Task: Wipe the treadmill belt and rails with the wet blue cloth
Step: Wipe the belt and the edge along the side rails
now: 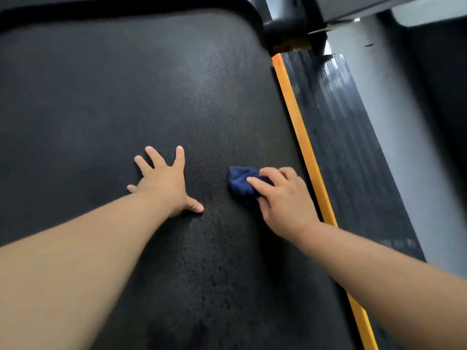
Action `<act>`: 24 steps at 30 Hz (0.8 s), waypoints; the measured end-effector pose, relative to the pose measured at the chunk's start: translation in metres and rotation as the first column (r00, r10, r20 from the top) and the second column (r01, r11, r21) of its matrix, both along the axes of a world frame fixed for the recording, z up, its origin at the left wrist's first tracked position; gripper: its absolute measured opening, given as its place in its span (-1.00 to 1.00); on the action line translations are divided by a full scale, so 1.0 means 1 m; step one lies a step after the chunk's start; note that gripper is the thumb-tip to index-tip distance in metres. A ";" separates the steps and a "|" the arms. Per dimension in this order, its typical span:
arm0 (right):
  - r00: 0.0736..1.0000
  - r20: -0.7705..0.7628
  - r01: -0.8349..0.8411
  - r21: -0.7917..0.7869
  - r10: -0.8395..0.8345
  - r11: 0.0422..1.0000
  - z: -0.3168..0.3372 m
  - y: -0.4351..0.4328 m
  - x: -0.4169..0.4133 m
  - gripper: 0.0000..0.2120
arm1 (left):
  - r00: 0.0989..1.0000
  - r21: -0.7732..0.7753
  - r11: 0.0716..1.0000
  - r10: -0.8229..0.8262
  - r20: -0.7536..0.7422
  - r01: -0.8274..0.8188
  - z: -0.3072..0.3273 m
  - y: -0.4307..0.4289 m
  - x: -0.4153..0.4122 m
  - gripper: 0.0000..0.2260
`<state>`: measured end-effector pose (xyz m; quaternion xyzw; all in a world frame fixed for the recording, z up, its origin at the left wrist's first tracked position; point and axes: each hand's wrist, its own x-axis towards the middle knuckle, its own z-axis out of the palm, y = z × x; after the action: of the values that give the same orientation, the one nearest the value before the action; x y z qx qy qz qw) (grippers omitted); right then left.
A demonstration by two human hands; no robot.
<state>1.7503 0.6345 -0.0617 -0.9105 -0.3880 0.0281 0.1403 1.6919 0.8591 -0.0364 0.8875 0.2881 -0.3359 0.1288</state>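
The black textured treadmill belt [121, 102] fills most of the view. My left hand [164, 183] rests flat on it near the middle, fingers spread wide. My right hand [283, 198] grips a bunched wet blue cloth [240, 181] and holds it down on the belt close to its right edge. Part of the cloth is hidden under my fingers. The right rail [346, 137] is black and ribbed, with an orange strip [303, 137] along its inner edge.
Dark wet specks mark the belt [212, 276] below my hands. A black front cover [126, 8] borders the belt at the top. A grey upright post [285, 24] stands at the top right, with grey floor [394, 122] beyond the rail.
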 end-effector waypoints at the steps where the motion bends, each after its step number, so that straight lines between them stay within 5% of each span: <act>1: 1.000 -0.003 -0.011 -0.007 0.011 1.000 -0.003 -0.008 -0.004 -0.66 | 1.000 0.016 1.000 0.006 0.006 -0.007 -0.001 -0.001 -0.002 0.25; 10: 0.970 -0.082 0.228 -0.043 -0.230 0.973 0.006 0.081 0.080 -0.77 | 0.997 -0.081 0.996 0.032 0.075 -0.026 0.006 -0.013 0.009 0.15; 17: 0.996 -0.067 0.057 0.031 -0.054 0.998 -0.002 0.028 0.027 -0.73 | 0.998 -0.082 0.995 0.053 -0.029 -0.055 -0.005 -0.018 0.014 0.17; 24: 0.975 -0.074 0.207 -0.039 -0.209 0.978 0.005 0.085 0.084 -0.76 | 0.999 -0.084 0.996 0.011 -0.045 -0.015 -0.002 -0.014 0.013 0.16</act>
<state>1.8348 0.7191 -0.0571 -0.9464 -0.2844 0.0546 0.1433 1.7054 0.8448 -0.0386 0.8716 0.2823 -0.3665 0.1620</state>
